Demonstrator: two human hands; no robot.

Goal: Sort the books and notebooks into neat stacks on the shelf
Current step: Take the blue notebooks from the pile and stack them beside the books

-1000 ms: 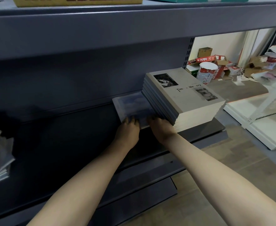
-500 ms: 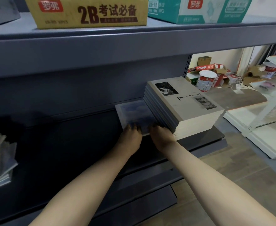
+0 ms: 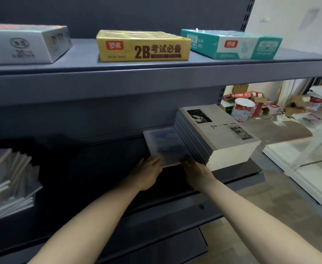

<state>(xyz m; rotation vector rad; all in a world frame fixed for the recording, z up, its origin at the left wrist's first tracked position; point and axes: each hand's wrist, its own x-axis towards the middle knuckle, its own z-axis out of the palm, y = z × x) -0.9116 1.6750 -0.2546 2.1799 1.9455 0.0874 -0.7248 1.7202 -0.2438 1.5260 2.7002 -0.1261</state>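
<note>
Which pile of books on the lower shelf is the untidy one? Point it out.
The fanned pile at the far left: its books lie tilted and splayed, while the grey-covered stack at the right sits squared up.

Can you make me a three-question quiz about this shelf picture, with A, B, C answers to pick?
1. Where is the blue notebook compared with the tall stack?
A) on top of it
B) flat on the lower shelf, to its left
C) standing behind it

2. What colour is the middle box on the upper shelf?
A) yellow
B) red
C) black

3. How is the pile of books at the far left?
A) square and neat
B) messy and fanned out
C) upright in a row

Answers: 1 B, it lies flat beside the stack's left side. 2 A, its yellow front reads 2B. 3 B, its books tilt and stick out at different angles.
</note>
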